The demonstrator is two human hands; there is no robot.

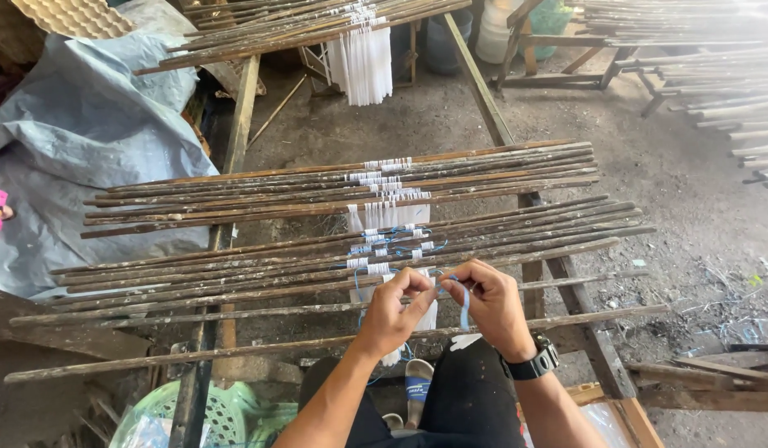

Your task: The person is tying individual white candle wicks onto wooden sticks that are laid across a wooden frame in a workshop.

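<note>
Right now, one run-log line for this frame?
left hand: pinching blue string | right hand: pinching same string | under hands: wooden sticks on rack, white candles hanging

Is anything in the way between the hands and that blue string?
Nothing visible. The left hand and right hand both pinch the blue string above the wooden sticks, with no gap between fingers and string.

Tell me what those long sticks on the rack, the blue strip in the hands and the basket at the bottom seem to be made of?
The long sticks look like bare bamboo or wood: brown, rough, unpainted. The blue strip, pinched by the left hand and right hand, seems thin plastic ribbon, flat and faintly glossy, though it could be fabric. The green basket looks like moulded plastic, with a regular lattice of holes.
</note>
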